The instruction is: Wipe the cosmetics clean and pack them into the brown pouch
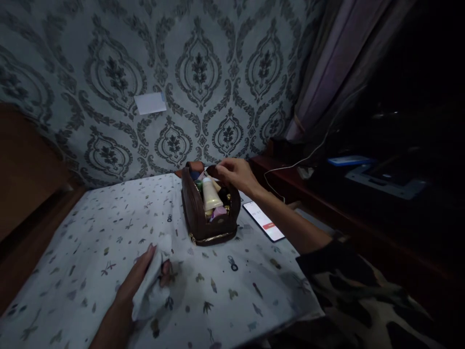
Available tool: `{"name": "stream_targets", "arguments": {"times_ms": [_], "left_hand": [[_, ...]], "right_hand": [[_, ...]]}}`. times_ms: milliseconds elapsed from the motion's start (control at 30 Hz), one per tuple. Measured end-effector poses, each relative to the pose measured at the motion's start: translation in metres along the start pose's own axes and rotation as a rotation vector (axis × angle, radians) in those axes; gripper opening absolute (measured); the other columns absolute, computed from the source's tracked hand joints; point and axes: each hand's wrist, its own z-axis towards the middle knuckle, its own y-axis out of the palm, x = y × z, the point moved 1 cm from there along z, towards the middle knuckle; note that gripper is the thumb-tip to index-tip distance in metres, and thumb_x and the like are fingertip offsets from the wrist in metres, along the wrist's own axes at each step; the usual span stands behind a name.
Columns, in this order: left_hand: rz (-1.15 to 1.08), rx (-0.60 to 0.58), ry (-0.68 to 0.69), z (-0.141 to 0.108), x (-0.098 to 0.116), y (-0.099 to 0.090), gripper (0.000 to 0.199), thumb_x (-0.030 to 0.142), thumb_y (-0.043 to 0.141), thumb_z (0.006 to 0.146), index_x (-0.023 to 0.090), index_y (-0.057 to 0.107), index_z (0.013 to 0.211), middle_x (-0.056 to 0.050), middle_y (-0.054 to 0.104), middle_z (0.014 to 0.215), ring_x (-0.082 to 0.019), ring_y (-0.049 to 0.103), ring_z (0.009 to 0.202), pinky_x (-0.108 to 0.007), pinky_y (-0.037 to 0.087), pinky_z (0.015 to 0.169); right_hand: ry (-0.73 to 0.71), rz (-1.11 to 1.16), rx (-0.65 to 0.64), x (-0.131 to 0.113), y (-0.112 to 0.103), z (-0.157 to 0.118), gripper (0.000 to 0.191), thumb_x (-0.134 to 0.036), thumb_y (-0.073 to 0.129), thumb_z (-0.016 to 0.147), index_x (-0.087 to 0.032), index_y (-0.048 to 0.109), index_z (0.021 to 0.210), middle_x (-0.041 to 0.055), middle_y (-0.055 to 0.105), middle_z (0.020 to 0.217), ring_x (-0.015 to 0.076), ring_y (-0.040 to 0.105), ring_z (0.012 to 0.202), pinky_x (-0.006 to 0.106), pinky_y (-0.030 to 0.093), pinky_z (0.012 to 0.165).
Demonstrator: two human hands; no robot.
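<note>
A brown cosmetic bag (212, 236) stands unzipped on the patterned table cover, its gold zip running along the near lower edge. Inside it a cream-coloured tube (211, 195) leans on top, with a lilac item (218, 212) at the near end and other small items half hidden. My right hand (236, 173) reaches over the far right side of the bag, fingers bent together at a dark brown piece; whether that is the bag's flap or a separate thing I cannot tell. Low on the left, my left hand (140, 274) grips a crumpled white cloth (152, 281), apart from the bag.
A phone (264, 222) with a lit screen lies right of the bag, under my right forearm. Behind is a patterned wall (198, 72) with a white card (150, 103). A white cable (308, 156) runs across the dark right side. Brown furniture (27, 169) borders the left.
</note>
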Motion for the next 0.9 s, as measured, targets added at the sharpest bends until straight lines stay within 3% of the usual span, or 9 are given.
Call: {"name": "stream_targets", "arguments": {"times_ms": [100, 267, 400, 467, 567, 700, 800, 900], "left_hand": [[0.109, 0.162, -0.021, 0.001, -0.001, 0.0, 0.067, 0.081, 0.05, 0.078, 0.017, 0.062, 0.06, -0.003, 0.055, 0.047, -0.016, 0.051, 0.05, -0.027, 0.041, 0.053], [0.183, 0.474, 0.025, -0.001, 0.0, 0.004, 0.055, 0.073, 0.064, 0.074, 0.019, 0.061, 0.066, 0.002, 0.055, 0.052, -0.016, 0.05, 0.052, -0.026, 0.041, 0.056], [0.307, 0.521, 0.247, -0.002, 0.005, 0.001, 0.043, 0.061, 0.073, 0.072, 0.02, 0.063, 0.076, 0.003, 0.059, 0.067, -0.016, 0.053, 0.066, -0.022, 0.041, 0.06], [0.422, 0.526, 0.296, -0.001, 0.01, -0.004, 0.041, 0.059, 0.072, 0.073, 0.02, 0.065, 0.082, 0.002, 0.061, 0.071, -0.016, 0.054, 0.068, -0.022, 0.039, 0.058], [0.578, 0.555, 0.308, 0.002, 0.021, -0.016, 0.043, 0.06, 0.069, 0.073, 0.02, 0.066, 0.089, 0.001, 0.063, 0.072, -0.018, 0.056, 0.068, -0.022, 0.038, 0.055], [0.896, 0.598, 0.372, 0.011, 0.039, -0.033, 0.045, 0.06, 0.058, 0.077, 0.021, 0.067, 0.097, -0.001, 0.067, 0.075, -0.02, 0.057, 0.067, -0.025, 0.041, 0.058], [1.147, 0.625, 0.404, 0.024, 0.045, -0.042, 0.045, 0.054, 0.046, 0.085, 0.02, 0.066, 0.106, -0.006, 0.072, 0.094, -0.023, 0.062, 0.077, -0.03, 0.047, 0.07], [1.413, 0.631, 0.434, 0.039, 0.037, -0.046, 0.049, 0.047, 0.035, 0.092, 0.017, 0.067, 0.112, -0.014, 0.069, 0.112, -0.031, 0.062, 0.098, -0.039, 0.048, 0.081]], "right_hand": [[0.04, 0.249, 0.171, 0.012, 0.001, -0.031, 0.031, -0.044, 0.055, 0.084, -0.016, 0.065, 0.075, 0.0002, 0.061, 0.064, 0.0125, 0.052, 0.056, 0.024, 0.04, 0.056], [0.122, 0.394, 0.288, 0.026, 0.01, -0.078, 0.03, -0.046, 0.057, 0.084, -0.017, 0.064, 0.078, -0.001, 0.058, 0.063, 0.0122, 0.049, 0.054, 0.025, 0.04, 0.053], [0.112, 0.356, 0.334, 0.026, 0.014, -0.103, 0.026, -0.043, 0.056, 0.087, -0.019, 0.062, 0.077, -0.0011, 0.058, 0.065, 0.0136, 0.051, 0.058, 0.026, 0.043, 0.058], [0.075, 0.3, 0.318, 0.024, 0.018, -0.116, 0.025, -0.04, 0.054, 0.089, -0.02, 0.061, 0.076, -0.0004, 0.06, 0.066, 0.0145, 0.054, 0.061, 0.027, 0.045, 0.06], [-0.088, 0.221, 0.237, 0.018, 0.032, -0.137, 0.022, -0.034, 0.051, 0.092, -0.021, 0.063, 0.079, 0.0024, 0.067, 0.072, 0.0156, 0.06, 0.065, 0.027, 0.048, 0.065], [-0.332, 0.195, -0.019, 0.008, 0.063, -0.16, 0.021, -0.026, 0.049, 0.094, -0.019, 0.065, 0.083, 0.0058, 0.072, 0.076, 0.0159, 0.064, 0.067, 0.027, 0.05, 0.067], [-0.376, 0.195, -0.223, 0.002, 0.084, -0.166, 0.021, -0.024, 0.05, 0.094, -0.017, 0.066, 0.082, 0.0064, 0.073, 0.075, 0.0155, 0.065, 0.067, 0.024, 0.048, 0.064], [-0.345, 0.174, -0.356, 0.003, 0.1, -0.168, 0.016, -0.019, 0.054, 0.091, -0.016, 0.067, 0.082, 0.0053, 0.074, 0.077, 0.0141, 0.066, 0.067, 0.022, 0.045, 0.063]]}}
